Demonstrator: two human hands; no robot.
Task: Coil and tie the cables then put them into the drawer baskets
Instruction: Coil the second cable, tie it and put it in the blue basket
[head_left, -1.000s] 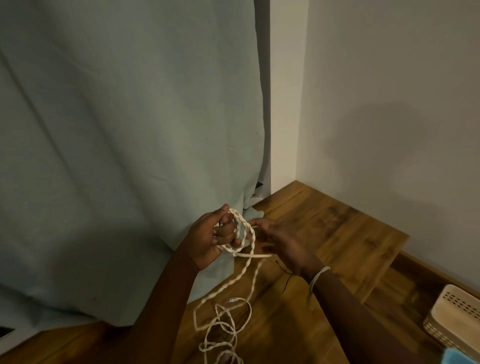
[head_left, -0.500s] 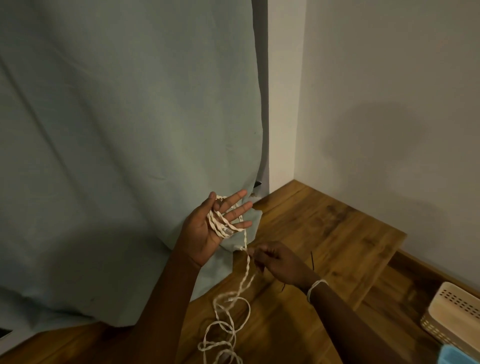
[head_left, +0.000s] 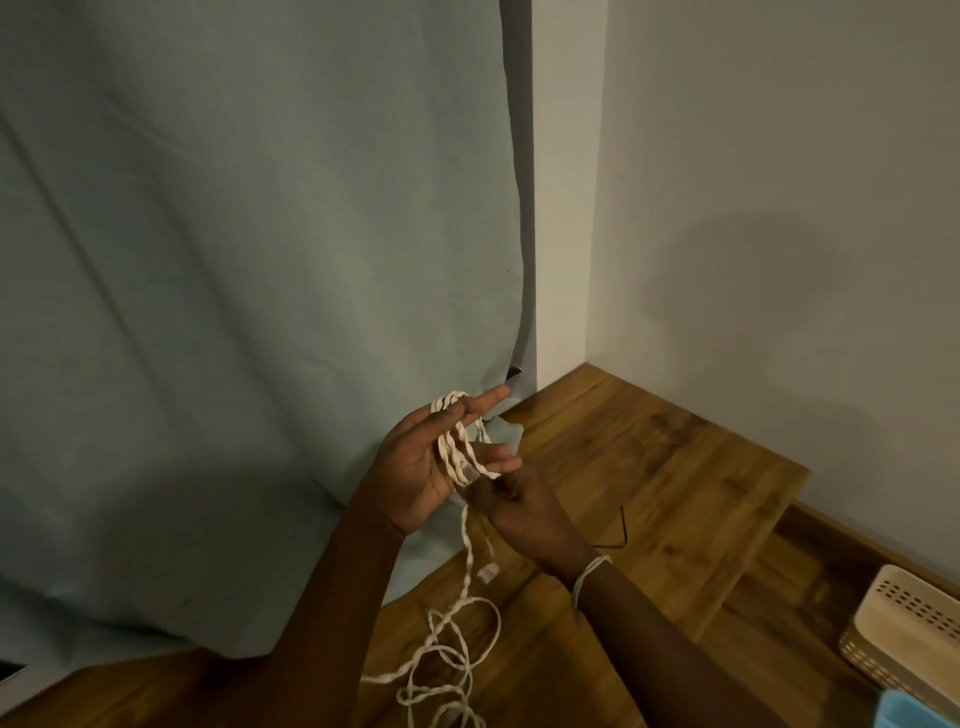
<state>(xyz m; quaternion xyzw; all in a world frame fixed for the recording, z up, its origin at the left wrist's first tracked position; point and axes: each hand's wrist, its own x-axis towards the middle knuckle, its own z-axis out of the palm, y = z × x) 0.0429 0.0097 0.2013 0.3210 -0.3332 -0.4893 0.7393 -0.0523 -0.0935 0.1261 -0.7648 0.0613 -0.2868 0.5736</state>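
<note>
A white twisted cable (head_left: 458, 451) is looped several times around the straight fingers of my left hand (head_left: 413, 467), which is raised palm-up in front of the curtain. My right hand (head_left: 524, 514) sits just below it and pinches the cable where it leaves the loops. From there the cable drops to a loose tangle (head_left: 447, 654) on the wooden table (head_left: 675, 467). A short end with a white connector (head_left: 488, 574) dangles under my right hand.
A thin black tie (head_left: 621, 530) lies on the table right of my right wrist. A cream perforated basket (head_left: 904, 623) stands at the right edge, with a blue object (head_left: 919, 712) in front of it. A grey-green curtain (head_left: 260, 260) hangs on the left; a wall corner is behind.
My left hand opened from gripping the loops to straight fingers. My right hand dropped along the cable, then came back up under the left hand, adding a turn and shortening the slack.
</note>
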